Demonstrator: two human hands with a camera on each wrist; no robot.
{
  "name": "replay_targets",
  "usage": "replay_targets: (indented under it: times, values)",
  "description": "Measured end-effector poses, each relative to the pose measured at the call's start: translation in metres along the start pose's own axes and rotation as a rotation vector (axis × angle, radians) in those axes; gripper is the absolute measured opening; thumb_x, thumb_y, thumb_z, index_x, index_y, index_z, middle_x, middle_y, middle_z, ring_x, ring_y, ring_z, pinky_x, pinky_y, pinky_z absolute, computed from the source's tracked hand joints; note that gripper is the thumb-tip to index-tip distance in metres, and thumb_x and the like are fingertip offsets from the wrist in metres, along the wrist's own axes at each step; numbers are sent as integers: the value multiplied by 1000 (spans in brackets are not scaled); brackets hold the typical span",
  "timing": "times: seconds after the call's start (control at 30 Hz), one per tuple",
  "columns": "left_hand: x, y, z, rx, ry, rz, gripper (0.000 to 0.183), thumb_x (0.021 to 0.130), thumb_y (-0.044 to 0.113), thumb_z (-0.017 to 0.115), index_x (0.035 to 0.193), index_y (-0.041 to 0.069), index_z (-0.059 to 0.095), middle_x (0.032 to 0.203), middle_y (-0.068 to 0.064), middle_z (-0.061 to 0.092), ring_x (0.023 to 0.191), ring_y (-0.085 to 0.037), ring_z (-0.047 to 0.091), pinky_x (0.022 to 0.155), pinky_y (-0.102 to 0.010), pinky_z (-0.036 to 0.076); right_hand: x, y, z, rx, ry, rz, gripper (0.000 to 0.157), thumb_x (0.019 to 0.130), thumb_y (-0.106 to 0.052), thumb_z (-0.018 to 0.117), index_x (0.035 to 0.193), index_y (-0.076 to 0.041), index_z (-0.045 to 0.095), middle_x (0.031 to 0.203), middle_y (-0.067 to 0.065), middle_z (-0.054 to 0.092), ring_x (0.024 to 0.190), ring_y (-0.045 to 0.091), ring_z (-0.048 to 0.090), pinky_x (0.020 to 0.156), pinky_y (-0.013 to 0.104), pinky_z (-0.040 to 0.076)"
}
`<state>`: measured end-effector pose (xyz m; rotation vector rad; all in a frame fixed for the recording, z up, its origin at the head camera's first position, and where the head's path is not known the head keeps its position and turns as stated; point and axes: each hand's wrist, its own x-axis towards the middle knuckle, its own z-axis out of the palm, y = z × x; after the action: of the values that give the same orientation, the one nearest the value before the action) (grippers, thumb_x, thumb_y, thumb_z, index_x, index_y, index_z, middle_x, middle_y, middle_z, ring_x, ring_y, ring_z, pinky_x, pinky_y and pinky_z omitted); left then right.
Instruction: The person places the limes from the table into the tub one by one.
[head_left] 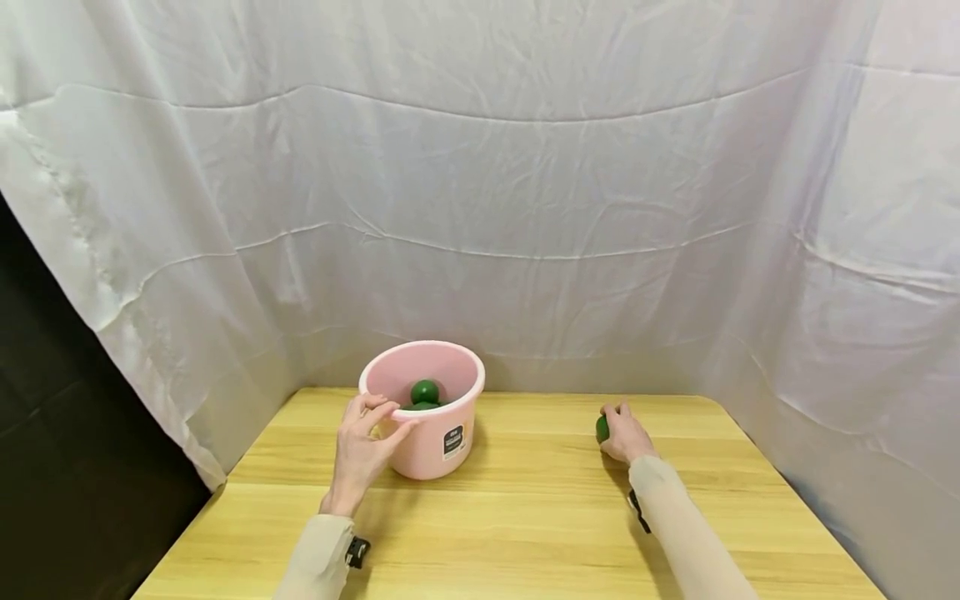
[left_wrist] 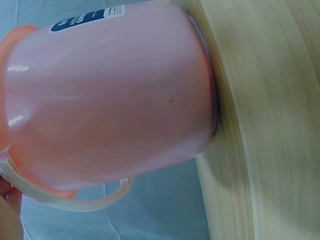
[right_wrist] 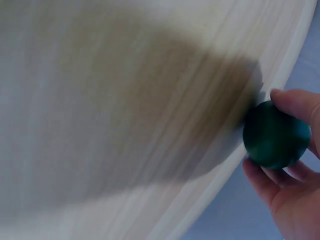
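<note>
A pink bucket (head_left: 422,450) stands upright on the left part of the table, a label on its side. My left hand (head_left: 363,450) holds its near-left rim between thumb and fingers. The bucket's pale handle (left_wrist: 75,202) hangs down beside that hand in the left wrist view. Inside the bucket lies a shiny green ball (head_left: 424,392), with more dark green partly hidden by the rim below it. Over at the right, my right hand (head_left: 626,437) grips another green ball (right_wrist: 276,135) between thumb and fingers, close to the tabletop.
The wooden table (head_left: 525,517) has pale yellow planks, and its far edge runs just behind the bucket. White cloth (head_left: 525,192) hangs around the back and sides. A black panel (head_left: 75,417) shows at the left.
</note>
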<state>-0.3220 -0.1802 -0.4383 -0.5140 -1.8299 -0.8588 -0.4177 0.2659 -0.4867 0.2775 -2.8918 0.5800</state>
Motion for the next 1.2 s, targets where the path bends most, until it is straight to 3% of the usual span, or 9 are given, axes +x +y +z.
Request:
replay_targets:
  times: [0.07, 0.17, 0.33, 0.47, 0.6, 0.73, 1.03, 1.2]
  values:
    - [0, 0, 0, 6, -7, -8, 34, 64, 11, 92, 92, 5, 75, 102, -11, 63, 102, -25, 55, 94, -11, 42, -1, 2, 1, -2, -25, 10, 66, 80, -1, 73, 138, 4, 43, 129, 36, 44, 102, 46, 57, 84, 59, 52]
    - [0, -1, 0, 16, -15, -17, 34, 64, 12, 92, 92, 5, 75, 102, -11, 62, 103, -25, 55, 95, -10, 41, -1, 6, 2, 22, -50, 25, 69, 79, -3, 73, 140, 1, 42, 123, 35, 50, 99, 43, 58, 81, 56, 53]
    - [0, -1, 0, 15, -22, -28, 35, 64, 13, 93, 92, 5, 74, 103, -12, 62, 104, -25, 55, 97, -6, 38, 0, 6, 5, 223, -55, 62, 63, 75, -7, 71, 135, -6, 50, 116, 30, 51, 93, 36, 53, 66, 42, 52]
    - [1, 0, 0, 19, -17, -20, 34, 64, 13, 93, 92, 5, 74, 103, -11, 62, 103, -24, 55, 97, -8, 40, 3, 0, 4, 362, -1, 55, 59, 76, -8, 71, 133, -6, 54, 120, 29, 53, 97, 36, 54, 66, 37, 52]
    - [0, -1, 0, 26, 0, 1, 34, 62, 10, 93, 91, 5, 75, 102, -12, 62, 101, -26, 56, 95, -13, 44, 5, -13, 1, 424, 36, 57, 60, 82, -17, 75, 136, -6, 51, 127, 27, 55, 101, 37, 60, 74, 41, 56]
    - [0, 0, 1, 33, 7, 10, 35, 62, 11, 93, 91, 5, 75, 101, -15, 63, 101, -26, 56, 94, -18, 47, 10, -27, 0, 461, 63, 70, 62, 82, -22, 78, 134, -5, 49, 122, 26, 58, 98, 34, 62, 76, 40, 56]
    - [0, 0, 0, 17, -16, -19, 35, 64, 13, 93, 91, 2, 74, 102, -15, 62, 103, -26, 55, 98, -8, 39, 12, -64, -2, 510, 75, 23, 63, 79, -30, 82, 130, -10, 52, 119, 20, 62, 98, 30, 64, 76, 38, 56]
    - [0, -1, 0, 22, -7, -10, 35, 63, 13, 93, 91, 4, 74, 102, -13, 62, 102, -25, 55, 95, -14, 43, 11, -81, -5, 559, 76, 20, 64, 79, -36, 82, 129, -14, 50, 117, 16, 62, 97, 28, 64, 75, 35, 55]
